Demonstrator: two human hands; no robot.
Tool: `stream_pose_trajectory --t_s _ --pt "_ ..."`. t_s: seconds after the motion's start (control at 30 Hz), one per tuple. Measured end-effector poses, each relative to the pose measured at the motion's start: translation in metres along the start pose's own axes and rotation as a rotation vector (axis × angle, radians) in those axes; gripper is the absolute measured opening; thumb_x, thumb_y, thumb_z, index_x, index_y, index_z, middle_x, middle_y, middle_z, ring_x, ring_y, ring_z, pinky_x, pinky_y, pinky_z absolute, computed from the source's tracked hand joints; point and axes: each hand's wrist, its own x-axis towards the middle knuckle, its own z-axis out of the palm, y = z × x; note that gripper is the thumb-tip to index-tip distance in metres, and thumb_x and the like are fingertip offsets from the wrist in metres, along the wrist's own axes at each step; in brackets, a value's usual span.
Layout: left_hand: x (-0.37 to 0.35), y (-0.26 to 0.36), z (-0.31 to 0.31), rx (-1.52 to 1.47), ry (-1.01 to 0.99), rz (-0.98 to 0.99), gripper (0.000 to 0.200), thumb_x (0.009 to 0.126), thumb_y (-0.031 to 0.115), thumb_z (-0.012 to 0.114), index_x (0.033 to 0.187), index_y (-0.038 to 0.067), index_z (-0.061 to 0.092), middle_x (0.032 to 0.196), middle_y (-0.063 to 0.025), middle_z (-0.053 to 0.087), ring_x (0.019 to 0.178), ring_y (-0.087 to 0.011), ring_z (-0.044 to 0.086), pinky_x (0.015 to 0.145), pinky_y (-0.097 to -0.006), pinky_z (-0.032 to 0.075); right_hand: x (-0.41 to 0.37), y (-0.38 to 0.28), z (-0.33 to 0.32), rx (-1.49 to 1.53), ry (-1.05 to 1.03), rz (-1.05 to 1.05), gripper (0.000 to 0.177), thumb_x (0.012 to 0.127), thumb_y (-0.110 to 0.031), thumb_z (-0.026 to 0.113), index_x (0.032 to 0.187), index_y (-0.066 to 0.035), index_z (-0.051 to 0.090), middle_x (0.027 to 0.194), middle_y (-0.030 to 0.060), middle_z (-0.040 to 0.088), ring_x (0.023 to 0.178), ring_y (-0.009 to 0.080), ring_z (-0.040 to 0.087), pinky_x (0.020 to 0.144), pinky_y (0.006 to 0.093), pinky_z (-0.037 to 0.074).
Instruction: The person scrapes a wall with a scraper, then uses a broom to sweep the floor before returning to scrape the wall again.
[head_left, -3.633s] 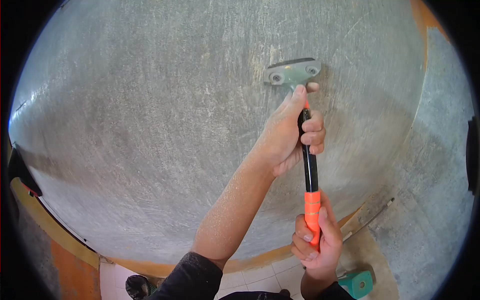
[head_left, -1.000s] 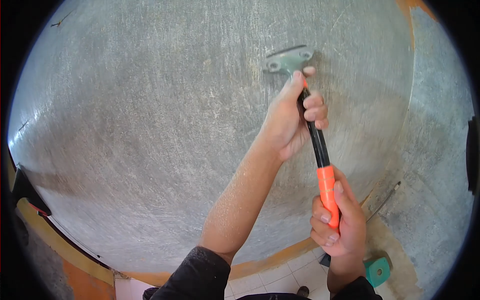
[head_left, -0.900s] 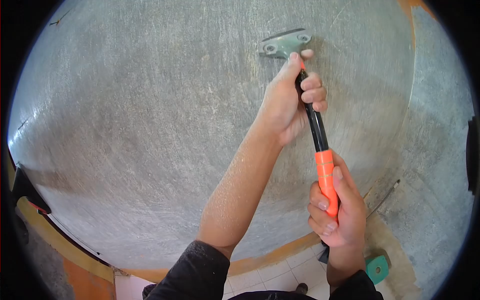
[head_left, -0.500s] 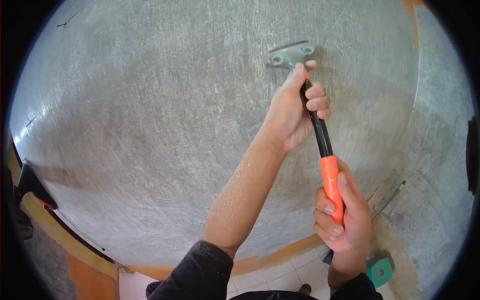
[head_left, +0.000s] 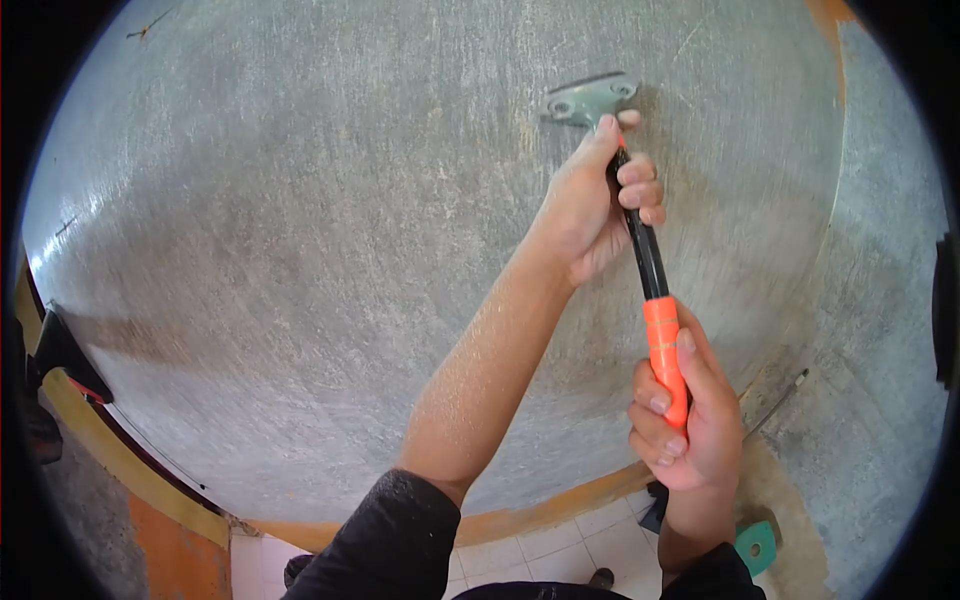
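A long scraper (head_left: pixel 650 262) has a grey-green head, a black shaft and an orange grip, and its head lies against the grey, streaked wall (head_left: pixel 330 240). My left hand (head_left: pixel 598 200) is closed round the upper shaft, just below the head, with the thumb pointing up along it. Lower down, my right hand (head_left: pixel 690 410) wraps the orange grip. Pale dust speckles my left forearm. The tool leans slightly, its head up and to the left of the grip.
An orange band runs along the wall's foot above white floor tiles (head_left: pixel 550 540). A green object with a hole (head_left: pixel 756 546) is at the lower right, near a thin rod (head_left: pixel 780 402). A black object (head_left: pixel 70 355) stands at the left edge.
The scraper head has shifted slightly up and to the right on the wall. Both hands keep their hold, and the orange grip sits a little higher.
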Motion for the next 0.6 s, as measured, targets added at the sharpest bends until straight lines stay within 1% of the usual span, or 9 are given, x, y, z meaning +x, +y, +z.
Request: stream_pose_trajectory --t_s 0.1,0.2,0.27,0.43,0.53,0.6 --pt "-0.007 -0.008 -0.006 -0.040 0.011 0.004 0.029 0.108 0.038 0.035 0.124 0.016 0.044 0.070 0.0043 0.036 0.058 -0.0078 0.038 0.056 -0.0257 0.039 -0.005 -0.002 -0.006 0.003 0.022 0.012 0.043 0.107 -0.034 0.039 0.147 -0.018 0.036 0.068 0.0043 0.047 0.036 0.0073 0.035 0.033 0.0216 0.029" --pt "-0.027 -0.018 -0.011 -0.037 0.037 -0.002 0.029 0.108 0.038 0.034 0.124 0.016 0.044 0.070 0.0037 0.037 0.059 -0.0081 0.039 0.056 -0.0261 0.039 -0.021 0.012 -0.014 -0.011 0.073 0.072 0.042 0.107 -0.034 0.039 0.146 -0.018 0.037 0.067 0.0043 0.047 0.036 0.0068 0.034 0.033 0.0220 0.030" --pt "-0.031 -0.018 -0.011 -0.025 0.045 -0.014 0.029 0.108 0.039 0.035 0.124 0.016 0.044 0.070 0.0038 0.037 0.059 -0.0080 0.039 0.056 -0.0262 0.039 -0.021 0.009 -0.011 -0.029 0.050 0.066 0.042 0.107 -0.035 0.040 0.145 -0.018 0.037 0.068 0.0041 0.047 0.037 0.0068 0.035 0.033 0.0220 0.030" --pt "-0.018 -0.006 -0.006 0.014 0.017 0.034 0.029 0.108 0.037 0.034 0.127 0.015 0.041 0.070 0.0036 0.036 0.059 -0.0083 0.038 0.057 -0.0265 0.040 -0.010 0.001 -0.009 -0.037 -0.003 0.063 0.043 0.106 -0.036 0.040 0.145 -0.019 0.036 0.067 0.0036 0.047 0.037 0.0073 0.036 0.033 0.0218 0.030" --pt "-0.042 -0.015 -0.012 0.007 0.084 0.009 0.030 0.108 0.038 0.034 0.128 0.015 0.041 0.070 0.0036 0.036 0.059 -0.0080 0.038 0.057 -0.0266 0.040 -0.021 0.017 -0.017 0.002 0.010 0.118 0.043 0.107 -0.036 0.040 0.145 -0.019 0.036 0.067 0.0037 0.047 0.037 0.0070 0.036 0.033 0.0222 0.030" --pt "-0.047 -0.013 -0.017 0.052 0.079 0.002 0.031 0.108 0.038 0.034 0.129 0.016 0.041 0.071 0.0034 0.036 0.059 -0.0079 0.039 0.057 -0.0267 0.040 -0.021 0.028 -0.022 -0.004 -0.008 0.111 0.042 0.107 -0.035 0.039 0.145 -0.019 0.036 0.067 0.0040 0.048 0.037 0.0071 0.036 0.033 0.0225 0.030"
